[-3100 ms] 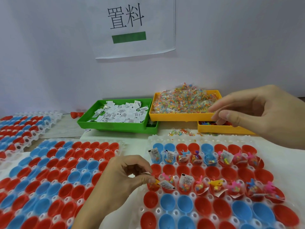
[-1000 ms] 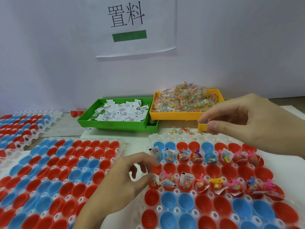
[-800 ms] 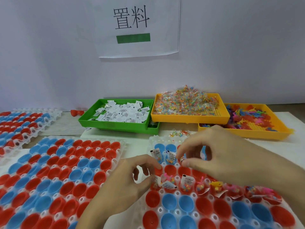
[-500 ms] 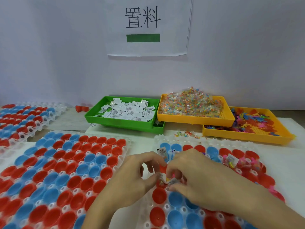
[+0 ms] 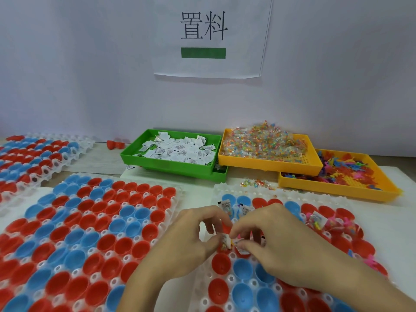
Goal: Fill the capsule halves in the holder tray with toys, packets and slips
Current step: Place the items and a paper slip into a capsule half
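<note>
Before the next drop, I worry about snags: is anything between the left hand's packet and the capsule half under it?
Nothing visible. The left hand pinches the packet over the tray; the right hand closes in beside it, not beneath. The half below is hidden.

There are two bare hands, a left hand and a right hand. Three clear plastic holder trays hold red and blue capsule halves: one far left, one in the middle, one on the right. One green plastic bin and two yellow plastic bins stand behind. One white paper sign hangs on the wall.
</note>
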